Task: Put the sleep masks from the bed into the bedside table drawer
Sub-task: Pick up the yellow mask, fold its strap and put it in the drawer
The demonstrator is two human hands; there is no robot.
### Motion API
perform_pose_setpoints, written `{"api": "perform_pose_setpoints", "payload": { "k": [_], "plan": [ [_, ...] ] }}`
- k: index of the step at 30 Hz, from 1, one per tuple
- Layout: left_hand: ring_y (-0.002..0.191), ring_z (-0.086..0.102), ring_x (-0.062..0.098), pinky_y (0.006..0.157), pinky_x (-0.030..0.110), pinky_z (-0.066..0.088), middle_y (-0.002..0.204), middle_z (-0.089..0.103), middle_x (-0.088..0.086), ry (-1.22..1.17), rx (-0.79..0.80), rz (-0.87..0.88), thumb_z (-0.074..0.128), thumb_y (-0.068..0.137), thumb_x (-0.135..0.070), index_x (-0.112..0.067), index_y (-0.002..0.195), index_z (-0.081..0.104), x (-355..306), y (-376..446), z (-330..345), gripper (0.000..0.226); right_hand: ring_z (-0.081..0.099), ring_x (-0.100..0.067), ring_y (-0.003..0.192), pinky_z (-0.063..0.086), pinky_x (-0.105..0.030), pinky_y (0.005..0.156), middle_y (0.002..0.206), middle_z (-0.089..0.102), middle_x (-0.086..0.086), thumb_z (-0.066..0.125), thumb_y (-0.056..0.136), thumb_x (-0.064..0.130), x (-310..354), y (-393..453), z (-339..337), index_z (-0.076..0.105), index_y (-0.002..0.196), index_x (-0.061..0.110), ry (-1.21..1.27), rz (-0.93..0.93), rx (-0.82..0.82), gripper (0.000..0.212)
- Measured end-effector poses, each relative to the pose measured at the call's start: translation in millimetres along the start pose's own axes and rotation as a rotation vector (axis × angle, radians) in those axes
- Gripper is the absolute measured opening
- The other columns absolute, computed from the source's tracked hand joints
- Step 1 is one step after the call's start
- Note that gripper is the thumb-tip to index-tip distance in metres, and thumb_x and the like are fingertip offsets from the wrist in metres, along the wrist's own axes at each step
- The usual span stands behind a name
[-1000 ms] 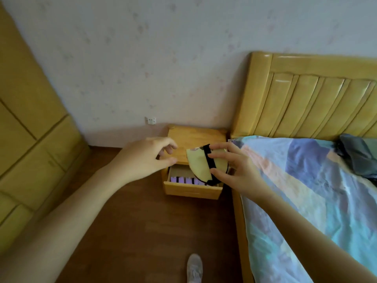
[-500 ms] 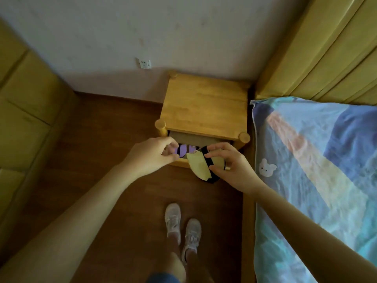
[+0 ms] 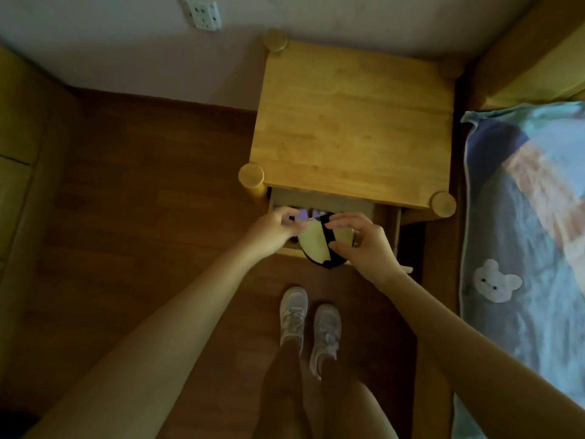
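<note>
A pale yellow sleep mask [image 3: 313, 245] with a black strap hangs folded over the open drawer [image 3: 376, 213] of the wooden bedside table [image 3: 351, 122]. My right hand [image 3: 364, 245] pinches its right side between thumb and fingers. At the mask's upper left edge my left hand [image 3: 272, 229] has its fingertips closed on the mask. Purple and white items [image 3: 305, 213] show inside the drawer behind the hands. The drawer's front edge is hidden by the mask and hands.
A bed [image 3: 531, 217] with a pastel patchwork cover and a bear patch lies to the right. A wall socket [image 3: 204, 14] sits above the skirting. My feet in light sneakers [image 3: 310, 324] stand on the dark wood floor. A yellow cabinet [image 3: 15, 153] is at left.
The view has tilted down and closed in on the bedside table. Both hands have lowered the mask to the open drawer, and my left hand has come onto the mask's edge.
</note>
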State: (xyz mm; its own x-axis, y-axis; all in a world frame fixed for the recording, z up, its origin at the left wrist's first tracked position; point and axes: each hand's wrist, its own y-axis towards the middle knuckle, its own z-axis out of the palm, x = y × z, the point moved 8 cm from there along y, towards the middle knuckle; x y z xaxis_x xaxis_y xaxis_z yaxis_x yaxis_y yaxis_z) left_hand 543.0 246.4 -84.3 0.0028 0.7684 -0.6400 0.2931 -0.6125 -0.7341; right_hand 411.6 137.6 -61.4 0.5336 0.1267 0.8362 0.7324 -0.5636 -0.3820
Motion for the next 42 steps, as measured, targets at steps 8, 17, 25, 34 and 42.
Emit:
{"api": "perform_pose_setpoints", "payload": {
  "k": [8,17,25,34,42],
  "plan": [
    [0.075,0.064,0.013,0.067,0.031,0.047,0.091,0.066,0.002,-0.279,0.001,-0.238,0.064,0.088,-0.020,-0.006,0.109,0.060,70,108,39,0.025,0.059,-0.015,0.113,0.051,-0.048,0.093,0.112,0.059,0.017,0.074,0.077,0.001,-98,74,32,0.066,0.089,0.037,0.100,0.177,-0.052,0.039],
    [0.113,0.056,0.028,0.095,0.040,0.047,0.124,0.058,0.013,-0.353,-0.189,-0.255,0.066,0.086,-0.014,-0.002,0.130,0.048,98,201,46,0.048,0.056,-0.027,0.112,0.050,-0.037,0.089,0.119,0.058,-0.003,0.064,0.085,0.000,-169,124,38,0.072,0.098,0.021,-0.097,0.237,0.062,0.026],
    [0.108,0.056,0.031,0.089,0.035,0.045,0.111,0.063,0.015,-0.158,-0.321,-0.056,0.067,0.084,-0.015,-0.005,0.109,0.058,92,247,37,0.029,0.057,-0.018,0.072,0.036,-0.017,0.073,0.082,0.066,-0.012,0.055,0.090,-0.002,-193,165,48,0.066,0.116,0.006,-0.300,0.218,0.139,0.030],
    [0.072,0.050,0.035,0.063,0.040,0.038,0.071,0.049,0.021,0.183,-0.189,0.061,0.049,0.090,-0.009,-0.005,0.077,0.049,90,278,54,0.014,0.048,-0.031,0.123,0.029,-0.015,0.077,0.134,0.054,-0.016,0.051,0.096,0.016,-221,190,54,0.047,0.132,0.008,-0.400,0.381,0.230,0.037],
    [0.114,0.044,0.039,0.091,0.045,0.036,0.120,0.051,0.019,0.632,-0.146,0.076,0.039,0.096,-0.021,-0.008,0.115,0.049,87,273,62,0.025,0.056,-0.026,0.101,0.044,-0.031,0.079,0.113,0.063,-0.013,0.060,0.089,0.040,-216,189,58,0.058,0.120,0.008,-0.415,0.345,0.287,0.044]
  ]
}}
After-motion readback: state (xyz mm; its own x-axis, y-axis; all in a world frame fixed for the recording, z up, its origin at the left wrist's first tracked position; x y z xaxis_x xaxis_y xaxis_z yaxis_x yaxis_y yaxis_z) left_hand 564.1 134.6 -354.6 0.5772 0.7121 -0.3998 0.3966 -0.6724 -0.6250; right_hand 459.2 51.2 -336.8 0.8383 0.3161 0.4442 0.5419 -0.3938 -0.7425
